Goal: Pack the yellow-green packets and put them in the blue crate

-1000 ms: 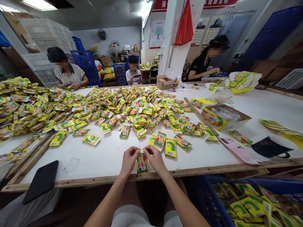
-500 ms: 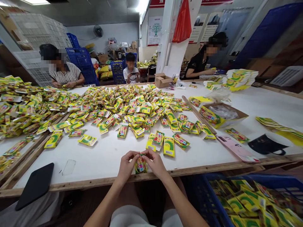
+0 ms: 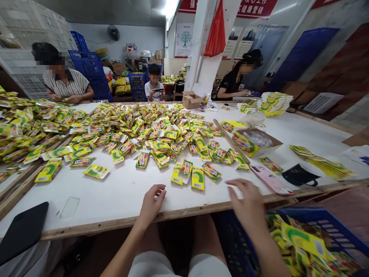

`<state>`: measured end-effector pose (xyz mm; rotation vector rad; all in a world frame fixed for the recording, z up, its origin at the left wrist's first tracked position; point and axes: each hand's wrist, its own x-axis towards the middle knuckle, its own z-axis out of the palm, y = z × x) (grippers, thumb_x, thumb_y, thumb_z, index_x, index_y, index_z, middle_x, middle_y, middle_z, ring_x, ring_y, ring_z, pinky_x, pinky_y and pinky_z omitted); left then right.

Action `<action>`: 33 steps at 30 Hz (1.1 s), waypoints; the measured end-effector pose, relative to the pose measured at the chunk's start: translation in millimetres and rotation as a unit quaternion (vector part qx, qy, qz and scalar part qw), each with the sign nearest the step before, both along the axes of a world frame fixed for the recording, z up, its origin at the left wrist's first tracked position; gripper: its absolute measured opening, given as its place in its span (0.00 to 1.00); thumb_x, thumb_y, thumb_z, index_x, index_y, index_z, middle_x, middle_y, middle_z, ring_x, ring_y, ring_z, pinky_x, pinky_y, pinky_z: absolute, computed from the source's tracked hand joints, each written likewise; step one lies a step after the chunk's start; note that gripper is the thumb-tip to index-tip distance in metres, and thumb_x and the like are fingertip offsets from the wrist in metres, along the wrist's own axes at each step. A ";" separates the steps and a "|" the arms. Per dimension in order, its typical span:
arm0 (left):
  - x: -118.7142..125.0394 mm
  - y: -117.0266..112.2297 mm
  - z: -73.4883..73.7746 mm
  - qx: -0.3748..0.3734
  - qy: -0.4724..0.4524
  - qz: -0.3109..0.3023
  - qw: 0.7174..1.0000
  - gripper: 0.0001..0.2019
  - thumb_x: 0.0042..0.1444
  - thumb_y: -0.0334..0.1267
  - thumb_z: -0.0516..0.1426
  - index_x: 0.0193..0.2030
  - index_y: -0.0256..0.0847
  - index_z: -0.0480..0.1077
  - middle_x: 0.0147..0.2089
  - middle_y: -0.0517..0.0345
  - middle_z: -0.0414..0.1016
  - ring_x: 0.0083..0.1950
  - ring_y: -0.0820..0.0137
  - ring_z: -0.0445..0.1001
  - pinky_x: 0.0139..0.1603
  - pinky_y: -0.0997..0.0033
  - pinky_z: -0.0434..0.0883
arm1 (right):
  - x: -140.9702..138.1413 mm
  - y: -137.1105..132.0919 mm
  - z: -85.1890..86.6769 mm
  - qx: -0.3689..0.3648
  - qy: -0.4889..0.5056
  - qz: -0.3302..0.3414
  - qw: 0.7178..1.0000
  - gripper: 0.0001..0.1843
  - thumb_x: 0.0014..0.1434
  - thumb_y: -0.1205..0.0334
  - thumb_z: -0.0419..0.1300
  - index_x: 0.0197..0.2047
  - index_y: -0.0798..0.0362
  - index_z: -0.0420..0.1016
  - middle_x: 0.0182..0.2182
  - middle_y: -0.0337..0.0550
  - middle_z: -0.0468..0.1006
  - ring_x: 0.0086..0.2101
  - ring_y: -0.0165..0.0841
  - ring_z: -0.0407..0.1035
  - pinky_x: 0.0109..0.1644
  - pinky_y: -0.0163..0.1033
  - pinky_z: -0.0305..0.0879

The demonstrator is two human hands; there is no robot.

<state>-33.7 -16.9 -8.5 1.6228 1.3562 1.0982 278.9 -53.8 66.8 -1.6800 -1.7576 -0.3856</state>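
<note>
My left hand (image 3: 152, 202) rests near the table's front edge with its fingers loosely curved and nothing in it. To its right, my right hand (image 3: 246, 200) is over the table edge with fingers spread and empty, slightly blurred. Between the hands and a little farther back lie a yellow packet (image 3: 197, 178) with a green curve and barcode, and a half-covered packet (image 3: 176, 175). Another small printed packet (image 3: 211, 172) lies tilted beside them. Below my right forearm stands a blue plastic crate (image 3: 343, 227) full of packets, with one yellow packet (image 3: 305, 238) on top.
A large pile of packets (image 3: 155, 127) covers the table's middle. On the right are a pink phone (image 3: 271, 179), a black cup (image 3: 301, 175) and an open carton (image 3: 268, 148). A dark tablet-like slab (image 3: 24, 229) overhangs the left front edge. Several people sit across the table.
The packet that both hands held at the table edge has left them. My hands have parted, the right one moving right toward the crate. The view has turned slightly right.
</note>
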 end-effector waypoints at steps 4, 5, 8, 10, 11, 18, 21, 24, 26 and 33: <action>-3.4 -3.0 -2.0 0.005 0.018 0.004 1.000 0.12 0.57 0.43 0.53 0.42 0.41 0.72 0.40 0.53 0.77 0.38 0.66 0.74 0.41 0.64 0.71 | -76.6 70.1 -24.4 -0.119 -0.031 0.129 0.984 0.14 0.56 0.70 0.55 0.44 0.49 0.76 0.47 0.47 0.70 0.49 0.40 0.62 0.52 0.43 0.56; -4.2 -3.6 -2.8 0.006 0.021 0.007 1.000 0.12 0.57 0.43 0.53 0.41 0.41 0.72 0.39 0.53 0.77 0.38 0.66 0.74 0.41 0.64 0.71 | -90.7 86.7 -29.4 -0.150 -0.062 0.141 0.977 0.16 0.55 0.70 0.56 0.45 0.48 0.75 0.50 0.47 0.69 0.51 0.40 0.60 0.52 0.43 0.55; -5.2 -4.4 -5.4 0.004 0.023 0.017 1.000 0.12 0.56 0.44 0.53 0.41 0.41 0.72 0.38 0.53 0.76 0.37 0.65 0.74 0.38 0.65 0.71 | -110.4 125.9 -37.2 -0.206 -0.136 0.155 0.957 0.13 0.53 0.70 0.59 0.41 0.49 0.77 0.49 0.48 0.71 0.51 0.41 0.60 0.52 0.43 0.53; -5.1 -4.4 -7.4 0.004 0.020 0.020 1.000 0.12 0.56 0.44 0.53 0.40 0.41 0.73 0.37 0.53 0.76 0.36 0.65 0.74 0.37 0.66 0.70 | -107.2 142.9 -35.6 -0.206 -0.151 0.149 0.955 0.08 0.53 0.70 0.59 0.35 0.51 0.78 0.44 0.49 0.74 0.48 0.40 0.62 0.52 0.44 0.51; -5.0 -4.4 -8.4 0.006 0.021 0.020 1.000 0.12 0.56 0.44 0.53 0.40 0.41 0.73 0.37 0.53 0.76 0.36 0.65 0.73 0.36 0.66 0.70 | -102.4 148.7 -33.0 -0.200 -0.151 0.140 0.958 0.08 0.54 0.71 0.58 0.33 0.53 0.77 0.41 0.49 0.75 0.47 0.40 0.63 0.53 0.45 0.50; 5.0 -2.4 -6.4 0.025 -0.015 0.033 0.999 0.19 0.55 0.42 0.56 0.54 0.44 0.64 0.45 0.51 0.73 0.40 0.66 0.73 0.40 0.64 0.71 | -89.3 131.9 -7.6 -0.142 -0.134 0.079 0.978 0.08 0.57 0.72 0.52 0.36 0.56 0.72 0.37 0.49 0.76 0.42 0.39 0.66 0.57 0.47 0.44; 20.2 3.4 2.1 0.058 -0.071 0.033 0.995 0.39 0.48 0.42 0.63 0.64 0.48 0.49 0.56 0.48 0.65 0.48 0.64 0.72 0.47 0.62 0.70 | -115.1 105.3 -7.7 -0.118 -0.127 0.124 0.977 0.07 0.56 0.72 0.52 0.35 0.54 0.70 0.33 0.46 0.76 0.39 0.37 0.67 0.57 0.45 0.45; 31.4 11.4 8.9 0.041 -0.119 0.001 0.992 0.36 0.50 0.44 0.62 0.63 0.48 0.51 0.56 0.49 0.67 0.46 0.66 0.73 0.45 0.64 0.71 | -140.6 86.2 -12.9 -0.120 -0.125 0.188 0.967 0.06 0.55 0.71 0.53 0.34 0.54 0.70 0.31 0.44 0.76 0.35 0.35 0.67 0.56 0.44 0.46; 30.8 15.6 9.3 0.019 -0.153 -0.003 0.988 0.25 0.54 0.45 0.58 0.57 0.46 0.57 0.48 0.52 0.72 0.42 0.67 0.74 0.43 0.67 0.71 | -149.0 81.6 -15.8 -0.124 -0.124 0.204 0.963 0.06 0.55 0.71 0.53 0.34 0.53 0.69 0.32 0.44 0.76 0.35 0.35 0.67 0.54 0.44 0.48; -3.3 21.5 6.1 -0.041 -0.223 0.044 0.973 0.25 0.51 0.48 0.59 0.51 0.44 0.56 0.27 0.64 0.72 0.26 0.72 0.73 0.28 0.76 0.67 | -150.0 87.2 -13.3 -0.130 -0.112 0.192 0.966 0.04 0.57 0.68 0.54 0.32 0.54 0.69 0.31 0.44 0.76 0.34 0.35 0.67 0.49 0.42 0.50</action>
